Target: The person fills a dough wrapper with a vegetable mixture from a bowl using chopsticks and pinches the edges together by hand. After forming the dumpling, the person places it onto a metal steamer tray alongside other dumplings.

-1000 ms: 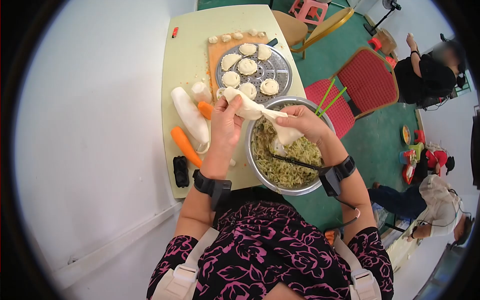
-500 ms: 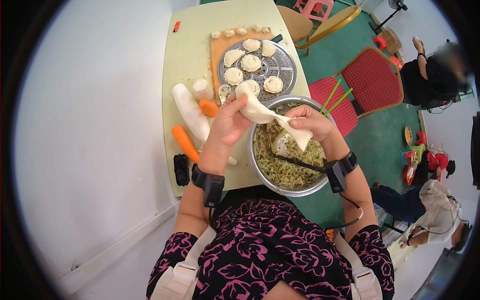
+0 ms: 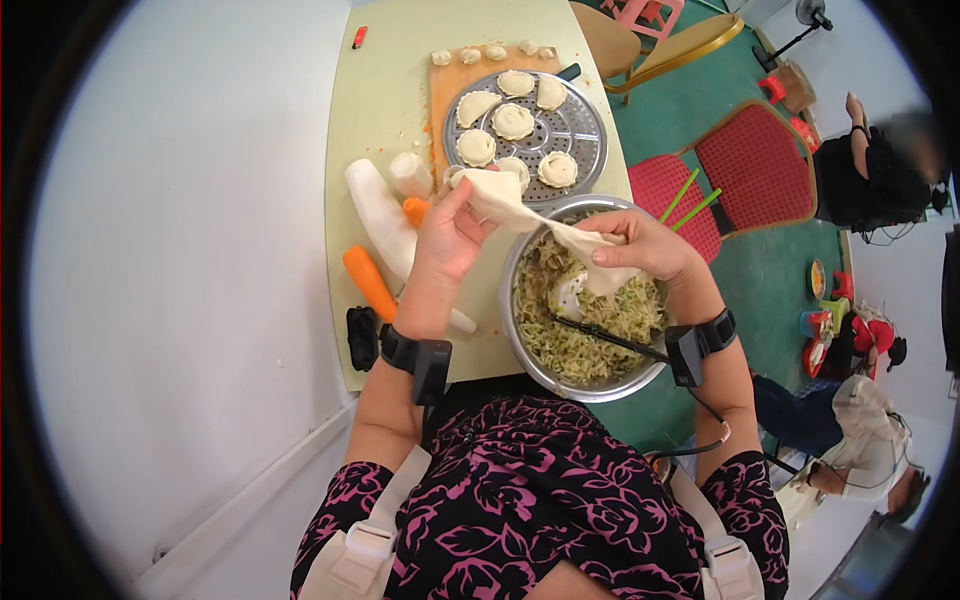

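A pale sheet of dough (image 3: 498,203) is stretched between my two hands, pinched thin at its middle. My left hand (image 3: 450,238) is closed on its wider end, thumb on top. My right hand (image 3: 648,246) grips the other end, which droops below the fingers. Under the dough stands a metal bowl (image 3: 514,340) of shredded greenish filling (image 3: 580,355). A spoon with a black handle (image 3: 605,335) and a pale head rests in the filling. Just beyond my hands, a perforated metal tray (image 3: 592,130) carries several round and half-moon dumplings (image 3: 513,122).
On the table (image 3: 375,120) lie a long white radish (image 3: 380,215), a cut radish piece (image 3: 410,174), carrots (image 3: 369,284) and a black object (image 3: 362,338). Small dough balls (image 3: 496,53) sit on a wooden board (image 3: 440,95). Red chairs (image 3: 755,165) and other people are to the right.
My hands have drawn slightly apart, and the dough between them is longer and thinner at the middle. The view has shifted a little.
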The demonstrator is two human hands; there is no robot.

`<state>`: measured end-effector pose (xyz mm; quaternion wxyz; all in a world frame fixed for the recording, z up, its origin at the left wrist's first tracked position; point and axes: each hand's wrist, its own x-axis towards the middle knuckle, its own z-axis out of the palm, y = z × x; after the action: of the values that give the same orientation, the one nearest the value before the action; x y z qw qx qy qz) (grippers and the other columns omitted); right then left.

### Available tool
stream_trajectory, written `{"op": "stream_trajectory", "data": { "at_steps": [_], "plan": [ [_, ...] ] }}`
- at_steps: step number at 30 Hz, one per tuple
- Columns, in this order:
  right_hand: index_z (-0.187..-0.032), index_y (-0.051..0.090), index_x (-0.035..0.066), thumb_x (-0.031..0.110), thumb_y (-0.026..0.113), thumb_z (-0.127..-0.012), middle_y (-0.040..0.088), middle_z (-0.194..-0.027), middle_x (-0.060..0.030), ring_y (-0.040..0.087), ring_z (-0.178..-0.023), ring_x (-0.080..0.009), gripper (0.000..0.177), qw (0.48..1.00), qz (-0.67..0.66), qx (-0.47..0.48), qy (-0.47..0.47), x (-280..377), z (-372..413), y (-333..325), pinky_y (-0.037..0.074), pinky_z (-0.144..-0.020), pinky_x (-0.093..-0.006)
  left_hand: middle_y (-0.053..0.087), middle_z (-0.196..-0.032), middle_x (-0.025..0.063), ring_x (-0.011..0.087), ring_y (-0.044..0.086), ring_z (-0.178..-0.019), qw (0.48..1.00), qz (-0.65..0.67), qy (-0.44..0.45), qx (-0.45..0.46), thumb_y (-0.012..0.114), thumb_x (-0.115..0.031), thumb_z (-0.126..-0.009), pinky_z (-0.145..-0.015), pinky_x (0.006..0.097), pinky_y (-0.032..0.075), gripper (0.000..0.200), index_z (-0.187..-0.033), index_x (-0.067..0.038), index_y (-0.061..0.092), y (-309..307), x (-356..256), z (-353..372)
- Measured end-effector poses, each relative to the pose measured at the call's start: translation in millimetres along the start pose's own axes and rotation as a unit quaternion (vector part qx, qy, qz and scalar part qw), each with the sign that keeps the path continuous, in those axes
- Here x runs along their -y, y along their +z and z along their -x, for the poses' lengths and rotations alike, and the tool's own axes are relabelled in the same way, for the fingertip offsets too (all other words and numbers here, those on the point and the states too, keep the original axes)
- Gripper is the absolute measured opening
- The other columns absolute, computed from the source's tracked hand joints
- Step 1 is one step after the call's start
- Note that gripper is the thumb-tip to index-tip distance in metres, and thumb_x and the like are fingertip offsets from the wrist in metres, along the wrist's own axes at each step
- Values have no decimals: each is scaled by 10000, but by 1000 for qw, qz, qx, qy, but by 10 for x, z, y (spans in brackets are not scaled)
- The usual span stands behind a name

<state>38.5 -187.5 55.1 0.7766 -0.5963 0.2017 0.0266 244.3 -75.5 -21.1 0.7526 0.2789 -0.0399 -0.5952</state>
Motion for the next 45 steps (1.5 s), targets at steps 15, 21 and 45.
{"op": "stream_trajectory", "data": {
  "at_steps": [15, 21, 45],
  "plan": [
    [-1226, 389, 23, 51, 589, -767, 546, -1023, -37, 529, -925, -106, 502, 993, -69, -66, -69, 171, -337, 9, 425, -788, -239, 539, -641, 28, 86, 512, -526, 972, -78, -166, 148, 554, -251, -821, -426, 183, 406, 262, -928, -17, 502, 126, -189, -14],
    [-1217, 402, 12, 52, 613, -757, 570, -953, -28, 537, -848, -77, 508, 997, -6, -48, -58, 156, -363, 79, 432, -736, -207, 583, -763, 12, 51, 535, -617, 947, -290, -83, 113, 624, -151, -770, -543, 172, 430, 309, -1032, -5, 550, 378, -33, 63],
    [-928, 546, 26, 217, 576, -816, 562, -822, 4, 501, -722, -52, 223, 981, -60, -159, -90, -390, -224, -17, 410, -622, -198, 584, -990, 87, 112, 582, -819, 948, -172, -201, 178, 558, -47, -758, -717, 209, 478, 398, -1145, 14, 483, 431, -103, 244]
  ]
}}
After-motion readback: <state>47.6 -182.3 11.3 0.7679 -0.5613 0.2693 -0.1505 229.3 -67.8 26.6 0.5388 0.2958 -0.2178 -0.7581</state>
